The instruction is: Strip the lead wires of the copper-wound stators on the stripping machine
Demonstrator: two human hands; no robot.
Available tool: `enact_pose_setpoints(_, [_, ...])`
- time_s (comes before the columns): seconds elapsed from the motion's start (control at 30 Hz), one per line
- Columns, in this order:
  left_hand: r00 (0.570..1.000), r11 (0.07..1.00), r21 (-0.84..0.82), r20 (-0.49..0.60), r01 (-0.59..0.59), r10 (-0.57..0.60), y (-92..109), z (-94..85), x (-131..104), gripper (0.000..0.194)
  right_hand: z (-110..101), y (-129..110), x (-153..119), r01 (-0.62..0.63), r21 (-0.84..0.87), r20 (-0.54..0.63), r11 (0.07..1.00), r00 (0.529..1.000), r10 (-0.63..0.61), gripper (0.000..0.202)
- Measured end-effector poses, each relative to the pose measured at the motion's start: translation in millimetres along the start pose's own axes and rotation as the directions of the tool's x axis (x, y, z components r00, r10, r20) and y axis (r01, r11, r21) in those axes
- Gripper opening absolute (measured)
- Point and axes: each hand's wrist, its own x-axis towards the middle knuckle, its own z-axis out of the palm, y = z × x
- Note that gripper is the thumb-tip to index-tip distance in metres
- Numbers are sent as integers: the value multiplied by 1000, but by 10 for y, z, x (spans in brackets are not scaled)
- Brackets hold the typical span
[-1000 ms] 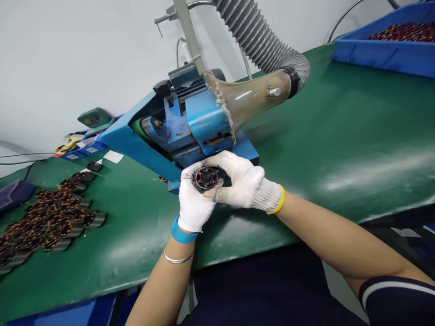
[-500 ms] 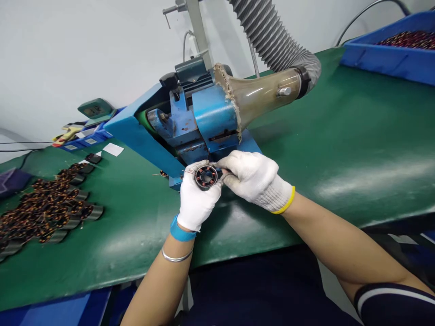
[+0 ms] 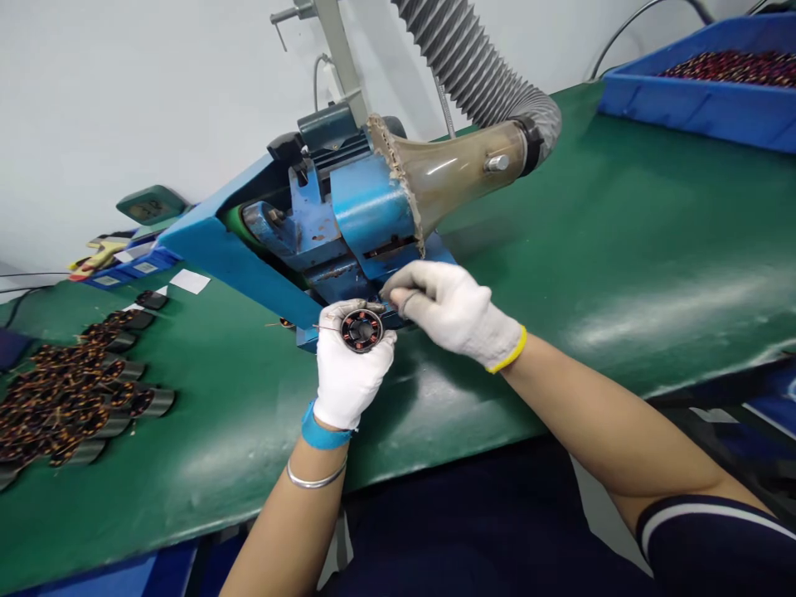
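Observation:
My left hand (image 3: 353,369), in a white glove with a blue band at the wrist, grips a round motor stator (image 3: 361,331). The stator's open face with copper windings is turned up toward me, and a thin wire sticks out to its left. My right hand (image 3: 439,303), gloved in white with a yellow cuff, is just right of the stator and a little above it. Its thumb and forefinger are pinched together; whether a wire end is between them is too small to see. Both hands are in front of the blue belt-driven machine (image 3: 379,207).
A clear duct (image 3: 466,172) and grey corrugated hose (image 3: 473,62) rise from the machine. Many more stators (image 3: 80,385) lie on the green table (image 3: 236,439) at left. A blue bin (image 3: 696,112) of small reddish parts stands at the back right. Small blue boxes (image 3: 133,265) are at the back left.
My right hand has drawn slightly away from the stator and up toward the machine. My left hand still holds the stator. The whole view has shifted a little.

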Motion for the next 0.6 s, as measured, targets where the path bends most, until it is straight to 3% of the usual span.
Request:
enact_pose_setpoints(0.07, [1000,999,-36,-8,15,-15,-8,0,-1,42,-84,-1,64,-142,171,-121,975,979,163,15])
enact_pose_setpoints(0.13, [999,998,-58,-25,31,-33,-24,-7,-4,45,-114,0,97,-232,245,-148,941,951,273,13])
enact_pose_setpoints(0.27, [1000,1000,-29,-10,-7,7,-48,-21,-32,54,69,-9,24,-323,285,74,903,946,315,23])
enact_pose_setpoints(0.33, [999,999,21,25,-46,45,-45,-20,-58,55,181,-2,-15,-293,358,70,887,955,288,16])
enact_pose_setpoints(0.43, [995,990,113,57,-85,79,-25,-6,-99,53,206,40,16,-266,451,-51,852,946,322,5])
enact_pose_setpoints(0.53, [993,976,182,3,-116,118,5,11,-120,52,90,79,106,-216,590,-248,778,868,430,4])
enact_pose_setpoints(0.6, [990,970,206,-34,-130,140,21,15,-119,55,31,62,128,-220,579,-283,785,849,446,4])
